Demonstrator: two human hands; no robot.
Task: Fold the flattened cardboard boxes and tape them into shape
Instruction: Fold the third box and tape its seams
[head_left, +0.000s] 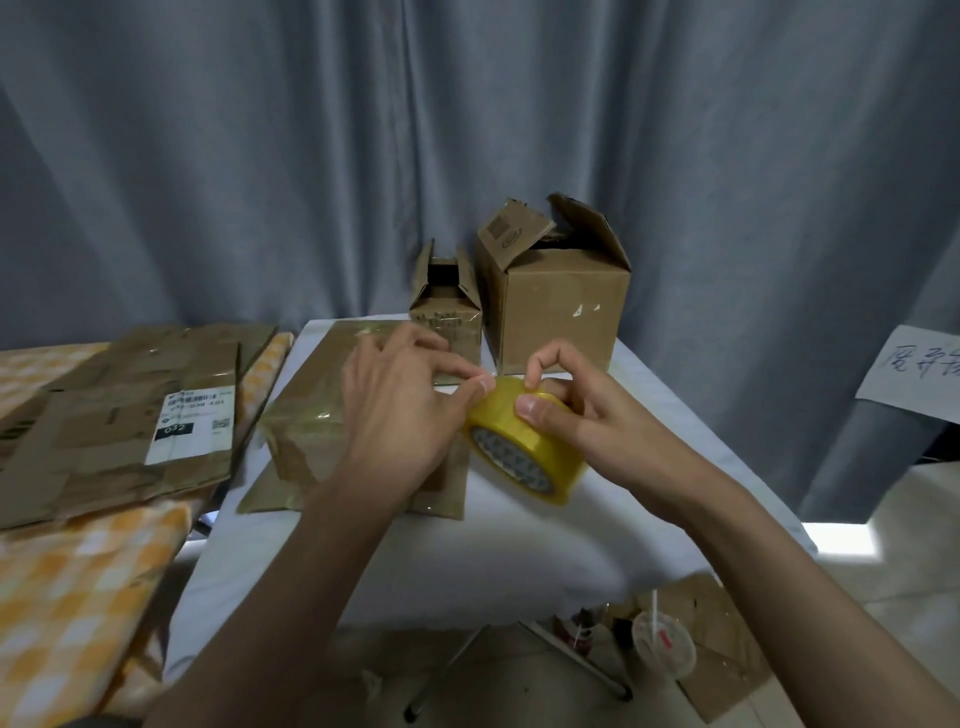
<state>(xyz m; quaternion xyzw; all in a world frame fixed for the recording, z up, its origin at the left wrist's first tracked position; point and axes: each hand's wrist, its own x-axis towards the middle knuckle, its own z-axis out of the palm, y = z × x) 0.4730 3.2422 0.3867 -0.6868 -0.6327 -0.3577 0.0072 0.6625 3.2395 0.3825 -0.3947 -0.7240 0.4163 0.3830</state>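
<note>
Between both hands' curled fingers (535, 405), yellow tape roll (524, 441), pinched above the table (467, 561).

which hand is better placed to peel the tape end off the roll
Left. The left hand has its fingertips at the top of the tape roll, where a nail could lift the end. The right hand grips the roll, thumb on its face, so it is better used steadying it.

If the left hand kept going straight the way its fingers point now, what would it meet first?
The left hand points rightward, fingertips already at the yellow tape roll that the right hand grips. It would press into the roll's top edge first, probably then the right hand's fingers; depth between them is unclear.
</note>
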